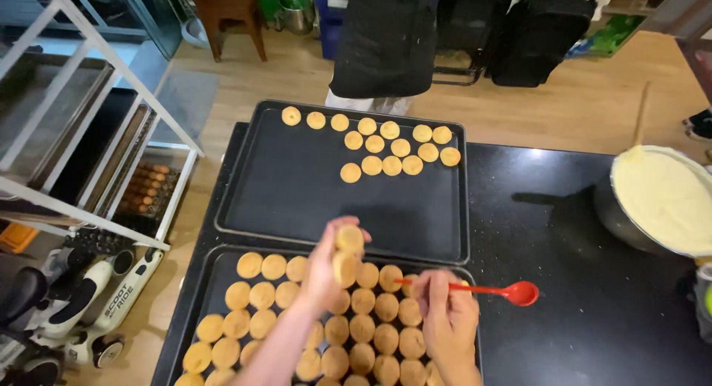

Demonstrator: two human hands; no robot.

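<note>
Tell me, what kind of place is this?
Probably a small bakery or home baking kitchen: two black baking trays of round biscuits lie on a dark counter, a bowl of pale batter stands nearby, and a tray rack stands alongside.

the two baking trays, far tray [297,200] and near tray [222,264], look like dark matt metal with smooth rolled rims. the round biscuits [363,301] have a dry, matt, golden baked surface. the spoon [512,291] right of centre is glossy red plastic. the counter [564,297] is polished black stone, speckled and reflective. at right, the bowl [615,215] looks like dark metal, holding smooth pale cream [664,197]. the floor [578,104] at top is matt light wood.
</note>
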